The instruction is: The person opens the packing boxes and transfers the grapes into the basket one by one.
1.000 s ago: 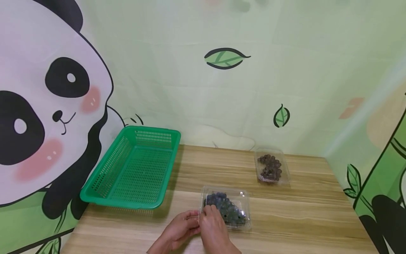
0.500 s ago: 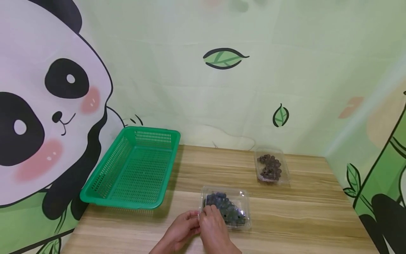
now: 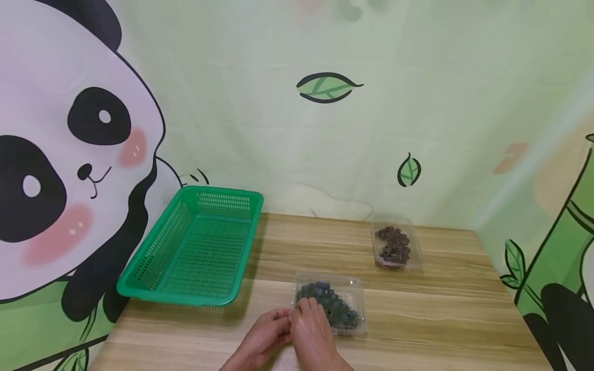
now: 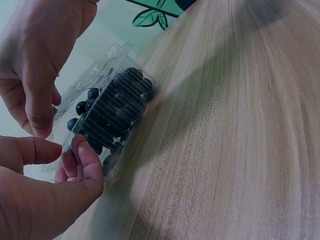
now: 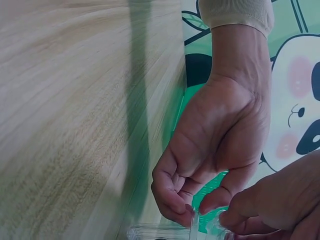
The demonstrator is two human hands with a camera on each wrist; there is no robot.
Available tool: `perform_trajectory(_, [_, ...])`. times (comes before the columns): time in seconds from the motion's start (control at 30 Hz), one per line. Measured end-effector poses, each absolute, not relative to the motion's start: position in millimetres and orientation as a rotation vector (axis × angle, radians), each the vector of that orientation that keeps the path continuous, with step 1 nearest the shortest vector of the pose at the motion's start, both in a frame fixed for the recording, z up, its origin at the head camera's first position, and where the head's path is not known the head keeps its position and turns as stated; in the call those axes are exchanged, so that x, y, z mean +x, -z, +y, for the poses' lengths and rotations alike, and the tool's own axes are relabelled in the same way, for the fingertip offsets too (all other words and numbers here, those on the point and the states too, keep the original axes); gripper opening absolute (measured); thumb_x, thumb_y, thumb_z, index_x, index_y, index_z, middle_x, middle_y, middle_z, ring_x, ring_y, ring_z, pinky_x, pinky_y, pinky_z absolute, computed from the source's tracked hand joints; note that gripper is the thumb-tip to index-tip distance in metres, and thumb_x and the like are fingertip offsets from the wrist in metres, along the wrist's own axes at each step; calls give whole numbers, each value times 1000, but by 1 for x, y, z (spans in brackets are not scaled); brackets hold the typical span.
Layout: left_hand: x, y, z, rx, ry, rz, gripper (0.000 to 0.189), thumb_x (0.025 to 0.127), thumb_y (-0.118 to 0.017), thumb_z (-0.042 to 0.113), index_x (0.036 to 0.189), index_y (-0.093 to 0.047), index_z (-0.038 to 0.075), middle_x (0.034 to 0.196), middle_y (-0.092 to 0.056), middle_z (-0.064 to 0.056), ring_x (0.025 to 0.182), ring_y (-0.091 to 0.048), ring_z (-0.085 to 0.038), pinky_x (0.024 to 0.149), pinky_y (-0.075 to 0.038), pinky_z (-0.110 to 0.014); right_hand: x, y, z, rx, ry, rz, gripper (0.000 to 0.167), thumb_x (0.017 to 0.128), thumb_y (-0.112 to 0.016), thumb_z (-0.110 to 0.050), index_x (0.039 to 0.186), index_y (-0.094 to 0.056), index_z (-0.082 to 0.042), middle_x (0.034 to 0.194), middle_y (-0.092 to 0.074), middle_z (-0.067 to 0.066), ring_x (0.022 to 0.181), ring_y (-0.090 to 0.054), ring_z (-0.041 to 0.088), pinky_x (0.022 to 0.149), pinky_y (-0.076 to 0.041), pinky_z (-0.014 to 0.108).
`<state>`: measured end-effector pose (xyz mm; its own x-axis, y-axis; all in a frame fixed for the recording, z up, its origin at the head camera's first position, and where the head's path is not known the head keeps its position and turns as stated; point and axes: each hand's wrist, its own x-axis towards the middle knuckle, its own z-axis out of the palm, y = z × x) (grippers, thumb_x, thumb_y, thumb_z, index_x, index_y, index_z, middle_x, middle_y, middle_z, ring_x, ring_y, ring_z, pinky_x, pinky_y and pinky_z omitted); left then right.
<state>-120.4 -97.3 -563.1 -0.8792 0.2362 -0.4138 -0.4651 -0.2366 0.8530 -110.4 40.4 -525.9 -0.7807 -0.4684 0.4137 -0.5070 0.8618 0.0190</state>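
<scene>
A clear plastic clamshell box [image 3: 355, 294] with dark blue-black grapes [image 3: 341, 314] inside lies on the wooden table, in front of me. At its near left edge, my left hand [image 3: 265, 332] pinches the rim; in the left wrist view its fingers curl under the plastic edge. Close beside it, my right hand [image 3: 312, 330] bends over the same corner. The right wrist view has the right hand's fingers [image 5: 240, 212] gripping the plastic edge, next to the left hand [image 5: 210, 145]. The right hand covers part of the box, so how far its lid stands up is hard to tell.
A green perforated basket [image 3: 252, 247] stands at the left of the table. Farther back on the right is another clear box [image 3: 415, 252] with reddish-brown grapes [image 3: 394, 245]. Behind the table hangs a cloth backdrop [image 3: 260, 93] printed with a panda and leaves.
The bright glints on the near box's plastic have faded. Both hands keep nearly the same place at its left edge, and the head view has shifted slightly.
</scene>
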Motion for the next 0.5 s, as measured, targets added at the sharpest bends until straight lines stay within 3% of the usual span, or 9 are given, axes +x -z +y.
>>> perform_trajectory(0.27, [-121, 563, -96, -277, -2171, 1618, 24, 101, -60, 5, 120, -55, -10, 91, -63, -4, 81, -61, -11, 72, -54, -23, -113, 523, 42, 661, -74, -2537, 16, 79, -80, -17, 83, -68, -7, 90, -57, 4, 84, -52, 23, 68, -41, 33])
perform_trajectory(0.5, [-121, 560, -96, -261, -2169, 1662, 20, 101, -59, 4, 116, -56, -10, 91, -63, -4, 80, -61, -10, 72, -55, -23, -116, 529, 46, 706, -165, -2474, 15, 80, -77, -14, 85, -64, -8, 98, -58, 6, 87, -54, 24, 70, -44, 35])
